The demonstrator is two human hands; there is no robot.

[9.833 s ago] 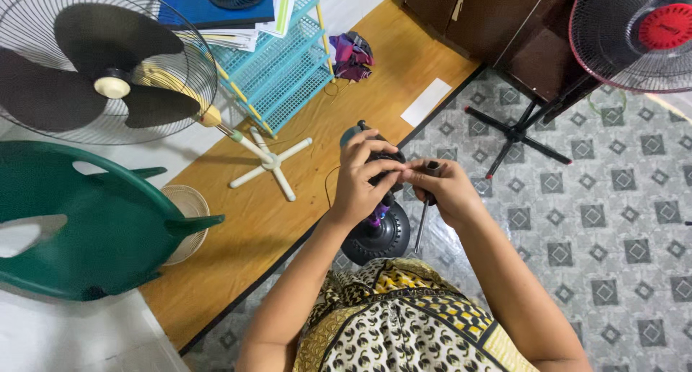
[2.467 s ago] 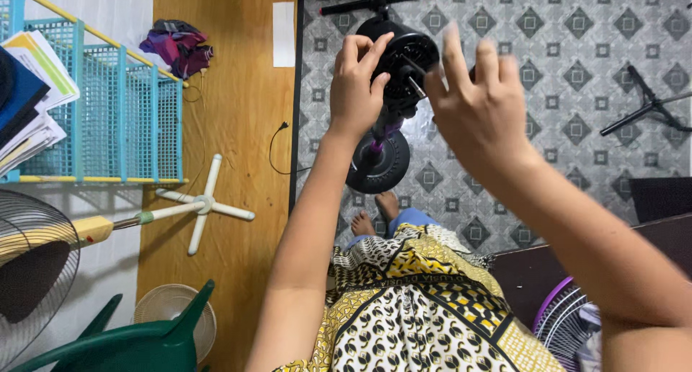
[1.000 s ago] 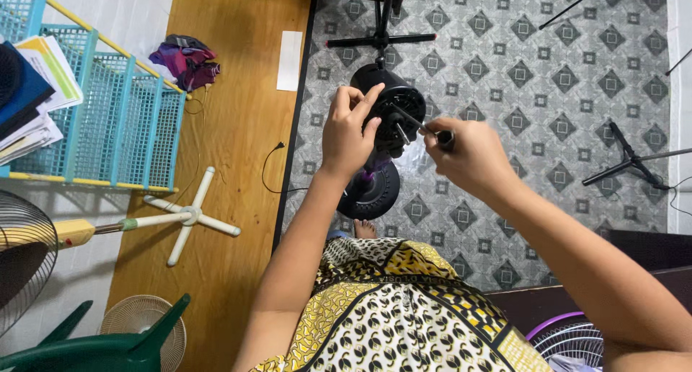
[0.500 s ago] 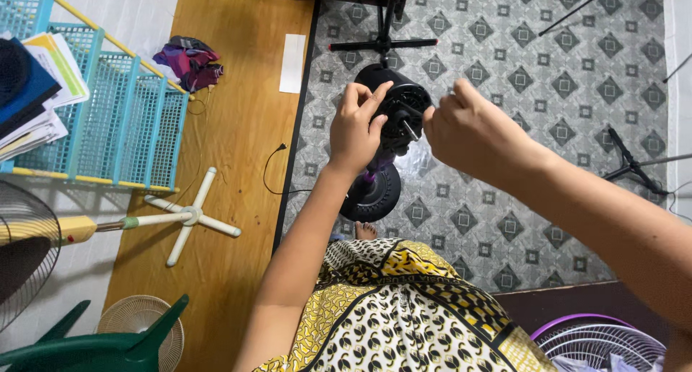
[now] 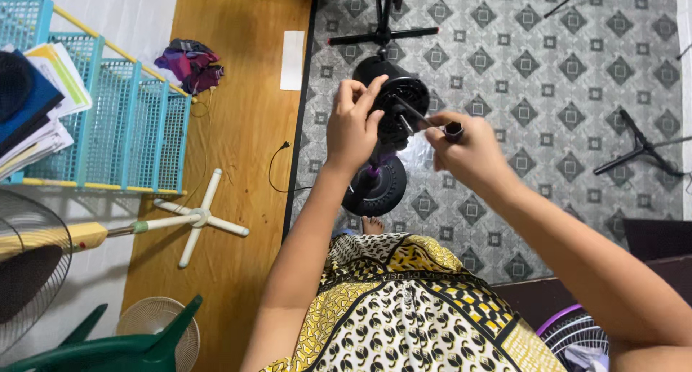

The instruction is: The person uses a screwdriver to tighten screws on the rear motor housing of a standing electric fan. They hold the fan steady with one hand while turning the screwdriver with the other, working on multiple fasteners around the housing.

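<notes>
I am looking down from a head camera at two bare hands working on a black fan motor (image 5: 395, 105) held up over a grey patterned floor (image 5: 548, 76). The motor is my landmark. It sits atop a dark pole that drops to a round black base (image 5: 376, 192) just below it.

My left hand (image 5: 353, 123) is against the motor's left side, fingers curled and pressing on its housing. My right hand (image 5: 467, 150) is just right of the motor, closed around a screwdriver (image 5: 425, 121) whose thin shaft angles up and left into the motor's face; the black handle end pokes out above the fist.

To do this well, I judge the left grip should brace the housing firmly so it cannot turn, while the shaft stays in line with the fastener and pressed in.

I cannot see the screw or the tip; the left fingers and the dark housing hide them. Far left of the motor, a blue basket (image 5: 108, 120) and a wire fan guard (image 5: 29, 271) are cut off by the frame edge. Below the motor, a patterned yellow garment (image 5: 404, 307) hides my legs.
</notes>
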